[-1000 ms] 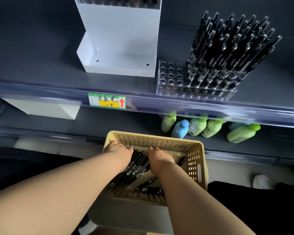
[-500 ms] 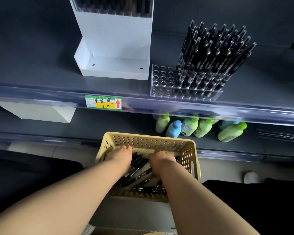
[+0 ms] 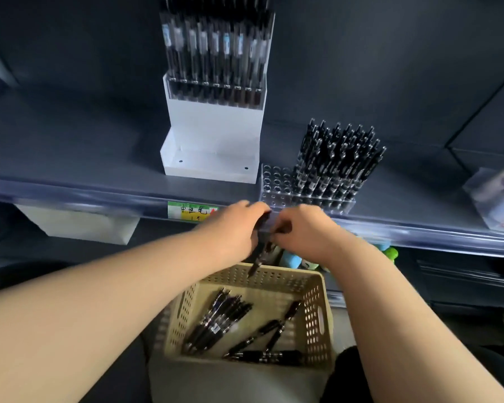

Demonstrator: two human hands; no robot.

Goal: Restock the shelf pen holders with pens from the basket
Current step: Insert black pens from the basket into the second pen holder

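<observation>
Left hand (image 3: pixel 230 228) grips the pens (image 3: pixel 262 248); right hand (image 3: pixel 304 232) pinches them too. Best fed singly, upright, into the holder (image 3: pixel 275 184), left empty holes first

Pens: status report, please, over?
Left hand grips a bunch of pens; right hand pinches the same bunch. Held above the basket, short of the clear holder. Path looks clear.

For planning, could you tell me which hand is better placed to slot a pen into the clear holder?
Probably the right hand: the left hand grips the pens, while the right pinches at them near the clear holder, with empty holes.
</observation>
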